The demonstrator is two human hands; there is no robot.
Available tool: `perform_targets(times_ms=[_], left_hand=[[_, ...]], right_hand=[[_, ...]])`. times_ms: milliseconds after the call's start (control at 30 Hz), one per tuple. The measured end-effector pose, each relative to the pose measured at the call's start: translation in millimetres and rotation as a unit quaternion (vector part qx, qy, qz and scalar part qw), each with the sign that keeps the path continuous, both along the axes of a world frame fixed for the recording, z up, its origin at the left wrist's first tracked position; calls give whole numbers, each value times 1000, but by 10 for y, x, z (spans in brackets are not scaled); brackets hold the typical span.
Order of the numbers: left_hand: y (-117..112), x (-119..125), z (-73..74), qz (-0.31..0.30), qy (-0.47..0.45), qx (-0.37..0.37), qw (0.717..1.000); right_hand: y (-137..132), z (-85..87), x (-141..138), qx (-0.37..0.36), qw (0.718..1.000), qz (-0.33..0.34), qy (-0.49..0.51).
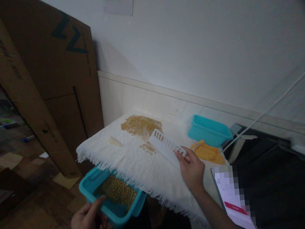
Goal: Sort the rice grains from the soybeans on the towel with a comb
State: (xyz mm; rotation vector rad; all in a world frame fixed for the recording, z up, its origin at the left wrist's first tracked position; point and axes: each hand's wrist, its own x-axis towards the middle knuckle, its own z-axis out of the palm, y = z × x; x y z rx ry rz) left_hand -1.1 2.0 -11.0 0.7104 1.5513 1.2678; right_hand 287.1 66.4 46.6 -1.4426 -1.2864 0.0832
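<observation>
My left hand [85, 223] grips the near corner of a teal plastic tub [87, 187] partly filled with yellow-brown beans, held just under the fringed front edge of a white cloth [135, 163] on the table. My right hand [191, 168] is closed on the end of a white slotted plastic scraper [162, 145], whose blade lies on the cloth. A large pile of beans [140, 124] sits at the far side of the cloth. A smaller cluster of beans [148, 148] lies beside the scraper.
A second teal tub [209, 130] stands at the right, with a yellow mesh item [206, 150] before it. A phone [235, 203] lies by my right forearm. Big cardboard sheets [45, 67] lean at the left. A white cable [275, 102] crosses the wall.
</observation>
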Motion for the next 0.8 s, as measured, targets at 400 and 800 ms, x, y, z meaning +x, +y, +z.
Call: perform_targets(times_ms=[400,800], left_hand=[[-5,-8,-63,6,-6,-16,1000],[0,-16,-79,8,-34,2,999]], right_hand=[[337,-29,-146,-11,995,99,20],[351,4,-246,7,992,122,-11]])
